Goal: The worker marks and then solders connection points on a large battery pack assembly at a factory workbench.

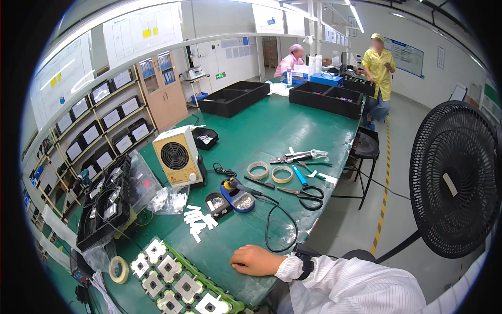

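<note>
My right hand [256, 260] rests on the green table at the lower middle, fingers curled under and nothing visible in them. A white striped sleeve and a black wristband cover the arm behind it. My left hand is out of sight. Left of the hand lies a green-edged battery pack [184, 287], topped with white square pads with dark centres, cut off by the lower edge. Beyond the hand are white strips [197, 220], a black tray of small metal pieces [217, 204] and a soldering iron [235, 186] in a blue stand [243, 203].
An ionising fan [177, 156] stands farther back. Tape rolls [282, 174], scissors [306, 197] and pliers [293, 157] lie toward the right edge. A masking tape roll [118, 269] lies left. A black fan [455, 178] stands at right. Two people work beyond black bins [324, 104].
</note>
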